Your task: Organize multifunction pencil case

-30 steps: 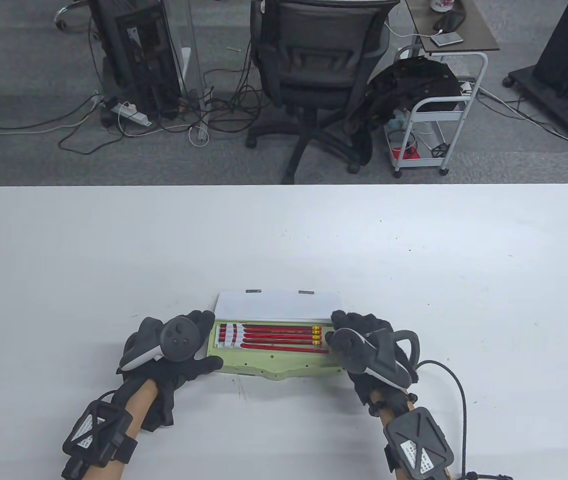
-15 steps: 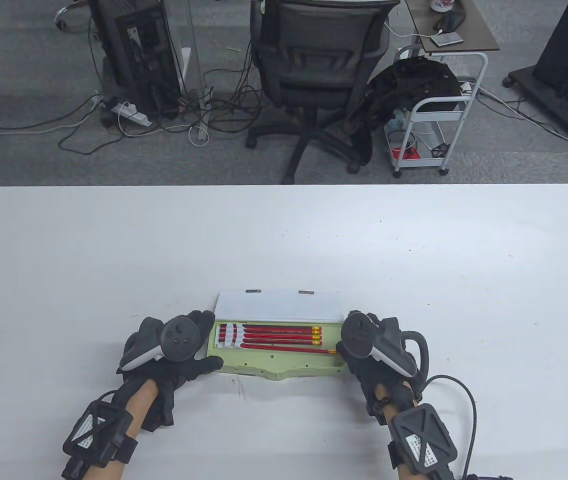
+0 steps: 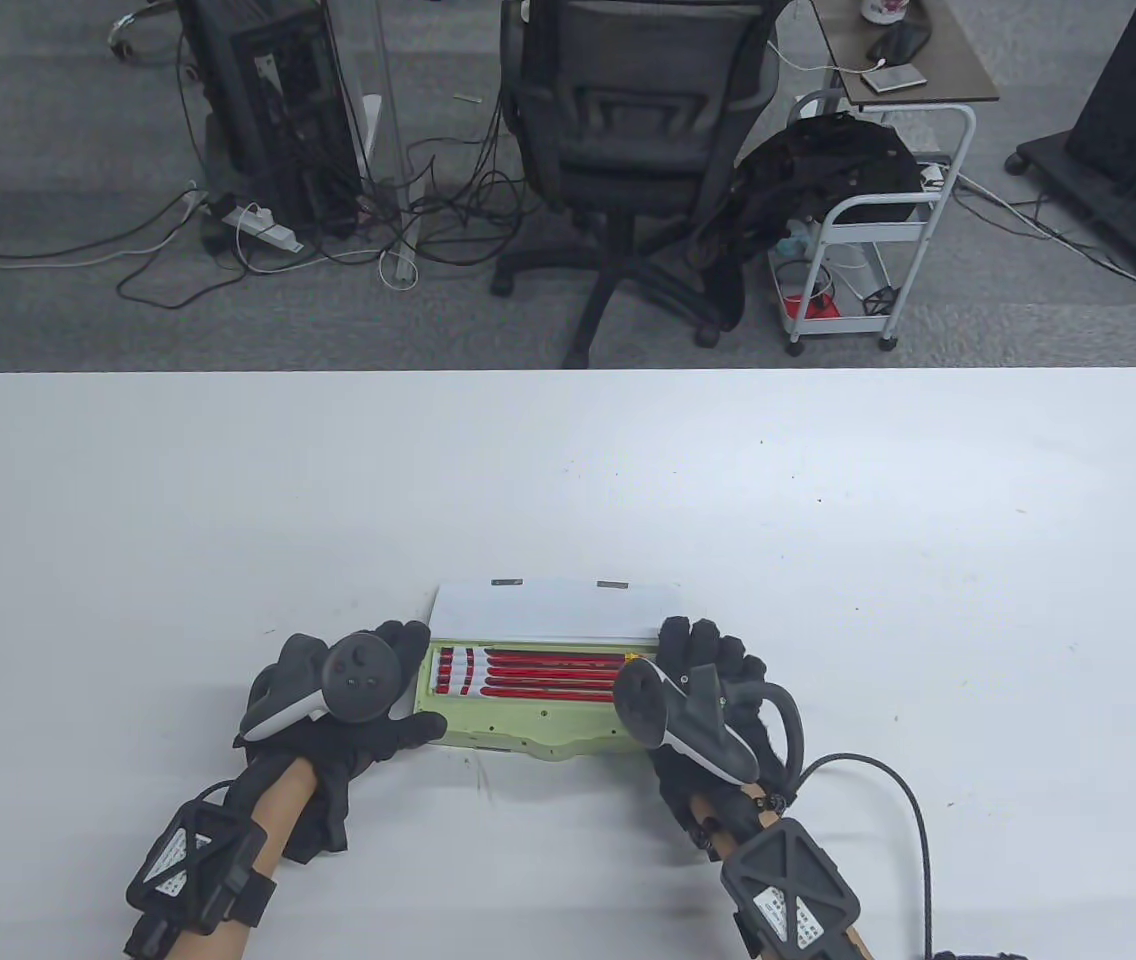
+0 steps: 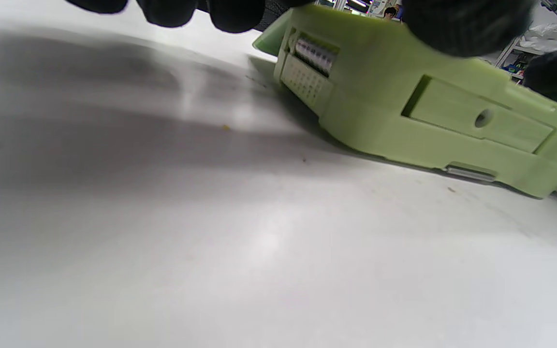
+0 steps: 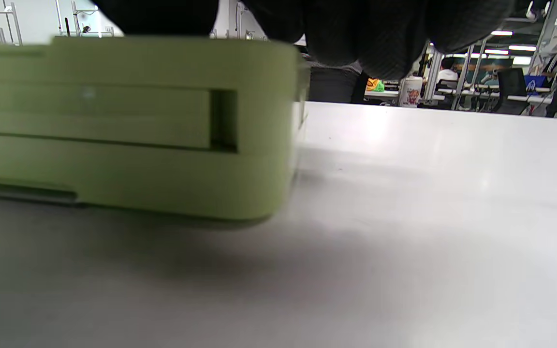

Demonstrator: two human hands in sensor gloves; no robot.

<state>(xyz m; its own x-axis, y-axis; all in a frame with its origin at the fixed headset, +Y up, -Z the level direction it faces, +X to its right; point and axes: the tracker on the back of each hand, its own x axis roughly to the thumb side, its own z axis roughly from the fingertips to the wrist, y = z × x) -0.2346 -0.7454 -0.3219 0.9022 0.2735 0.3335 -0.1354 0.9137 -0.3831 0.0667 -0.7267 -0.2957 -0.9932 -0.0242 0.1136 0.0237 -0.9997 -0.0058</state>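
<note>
Table view: a pale green plastic pencil case [image 3: 528, 722] is lying open on the white table [image 3: 568, 480] near its front edge, its white lid [image 3: 553, 612] standing raised behind the tray. Red pencils with white-banded ends [image 3: 528, 672] are lying side by side along the tray's back compartment. The left hand [image 3: 348, 700] in its black glove is gripping the case's left end, fingers wrapping the far corner and thumb lying along the front edge. The right hand [image 3: 703, 690] is resting over the case's right end, covering the pencils' ends; whether its fingers are pinching anything cannot be told. In the right wrist view, gloved fingertips [image 5: 356, 34] are hanging at the case's top edge.
</note>
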